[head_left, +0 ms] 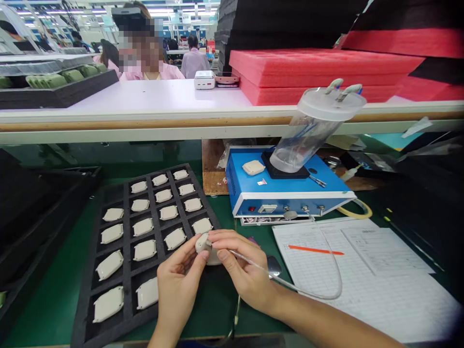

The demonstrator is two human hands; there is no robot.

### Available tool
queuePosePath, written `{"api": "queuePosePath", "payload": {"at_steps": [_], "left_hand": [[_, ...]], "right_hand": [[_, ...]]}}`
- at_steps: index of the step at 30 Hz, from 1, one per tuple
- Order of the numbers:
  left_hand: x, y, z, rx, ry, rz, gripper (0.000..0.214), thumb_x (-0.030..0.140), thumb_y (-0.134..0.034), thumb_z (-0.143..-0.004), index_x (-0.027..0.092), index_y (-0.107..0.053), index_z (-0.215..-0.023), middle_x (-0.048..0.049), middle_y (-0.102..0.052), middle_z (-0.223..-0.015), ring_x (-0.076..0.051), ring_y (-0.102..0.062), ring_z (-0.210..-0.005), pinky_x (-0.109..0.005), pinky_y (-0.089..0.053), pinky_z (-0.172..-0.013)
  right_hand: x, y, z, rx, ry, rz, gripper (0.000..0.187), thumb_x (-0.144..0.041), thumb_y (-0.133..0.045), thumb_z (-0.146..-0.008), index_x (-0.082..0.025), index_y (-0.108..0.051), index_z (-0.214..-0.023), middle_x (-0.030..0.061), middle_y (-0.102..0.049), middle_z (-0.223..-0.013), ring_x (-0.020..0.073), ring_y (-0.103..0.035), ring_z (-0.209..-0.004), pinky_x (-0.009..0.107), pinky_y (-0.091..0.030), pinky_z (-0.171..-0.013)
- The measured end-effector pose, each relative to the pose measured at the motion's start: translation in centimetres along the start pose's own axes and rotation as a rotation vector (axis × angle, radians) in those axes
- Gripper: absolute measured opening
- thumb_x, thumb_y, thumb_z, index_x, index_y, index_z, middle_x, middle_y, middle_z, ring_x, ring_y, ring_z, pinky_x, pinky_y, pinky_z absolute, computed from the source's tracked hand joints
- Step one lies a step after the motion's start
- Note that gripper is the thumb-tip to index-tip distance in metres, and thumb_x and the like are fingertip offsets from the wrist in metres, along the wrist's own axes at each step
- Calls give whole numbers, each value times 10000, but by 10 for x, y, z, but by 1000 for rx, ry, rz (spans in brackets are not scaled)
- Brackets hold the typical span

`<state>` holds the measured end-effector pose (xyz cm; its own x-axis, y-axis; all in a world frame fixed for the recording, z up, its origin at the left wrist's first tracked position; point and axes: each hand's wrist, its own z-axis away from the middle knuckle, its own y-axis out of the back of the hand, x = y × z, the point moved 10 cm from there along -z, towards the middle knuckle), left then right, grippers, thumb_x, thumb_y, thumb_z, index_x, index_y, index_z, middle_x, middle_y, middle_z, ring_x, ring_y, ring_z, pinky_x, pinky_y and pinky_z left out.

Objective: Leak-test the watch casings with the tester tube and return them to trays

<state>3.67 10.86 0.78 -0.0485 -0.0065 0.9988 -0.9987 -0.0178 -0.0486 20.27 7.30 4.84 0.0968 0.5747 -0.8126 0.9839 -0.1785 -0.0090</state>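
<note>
Beside the foam tray (126, 241), the left hand (179, 285) and right hand (242, 268) half-close around a cream plastic case (205, 250), steadying it against a clear tube (290, 285).

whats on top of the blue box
The blue box holds a beige case, a metal clip and a clear lidded cylinder on a black base; the surface under the base and case is hidden.
</note>
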Motion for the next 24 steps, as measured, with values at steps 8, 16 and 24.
{"api": "queuePosePath", "payload": {"at_steps": [8,16,24], "left_hand": [[4,0,-1,2,-2,25,320,275,-893,-703,218,-862,-1017,-83,-821,-1046,-282,-817,-917,-290,-663,-817],[2,1,-4,27,-1,25,350,297,-930,-654,233,-866,-992,-81,-823,-1028,-281,-816,-907,-276,-652,-815],[2,3,-4,29,-9,9,338,298,-929,-660,255,-866,-990,-67,-828,-1019,-268,-818,-899,-252,-650,-807]], "right_hand": [[1,-1,-1,-9,-6,-5,229,-92,-628,-976,-238,-775,-1074,75,-802,-1071,190,-757,-1097,312,-603,-982],[-3,-1,-5,-8,28,-5,200,-100,-635,-982,-229,-765,-1064,78,-806,-1065,182,-761,-1079,304,-606,-973],[-3,0,-4,-11,29,-6,203,-97,-634,-982,-230,-762,-1066,81,-803,-1069,186,-758,-1086,311,-605,-975]]}}
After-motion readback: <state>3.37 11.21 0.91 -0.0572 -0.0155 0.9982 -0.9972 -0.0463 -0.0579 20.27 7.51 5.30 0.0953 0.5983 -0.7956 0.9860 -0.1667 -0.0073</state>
